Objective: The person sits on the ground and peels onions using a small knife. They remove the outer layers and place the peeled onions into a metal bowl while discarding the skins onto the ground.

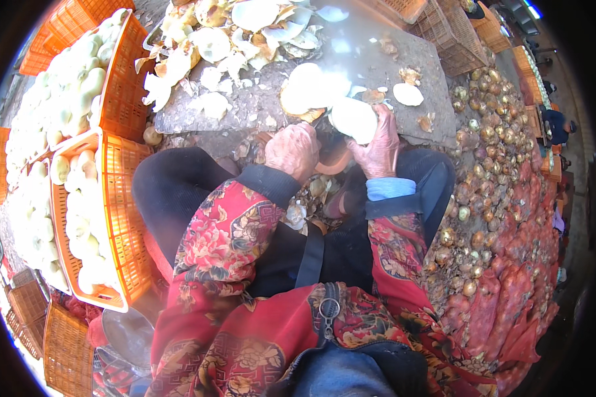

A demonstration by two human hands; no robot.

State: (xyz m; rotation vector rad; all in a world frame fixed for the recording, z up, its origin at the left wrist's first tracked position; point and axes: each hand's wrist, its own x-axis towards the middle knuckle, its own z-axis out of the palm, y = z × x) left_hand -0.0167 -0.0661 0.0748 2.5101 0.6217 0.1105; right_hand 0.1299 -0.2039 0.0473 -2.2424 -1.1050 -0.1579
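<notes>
My right hand [377, 146] grips a peeled white onion [355, 120], thumb below and fingers around its right side. To its left, my left hand [293, 150] is curled with its back towards me; whether anything is inside the fingers is hidden. Between the hands shows a curved orange-brown rim or band [334, 166], partly covered, with a dark hollow behind it. Just beyond the hands, overexposed white onions [303, 89] rest on a worn grey board [258, 87]. Another pale onion piece [408, 94] lies on the board to the right.
Onion skins and pale layers [213, 44] are heaped at the board's far left. Orange plastic crates [124, 213] of peeled onions stand at my left. Unpeeled onions [491, 134] cover the ground at right, beside red mesh sacks [496, 307]. A metal basin [126, 332] sits at lower left.
</notes>
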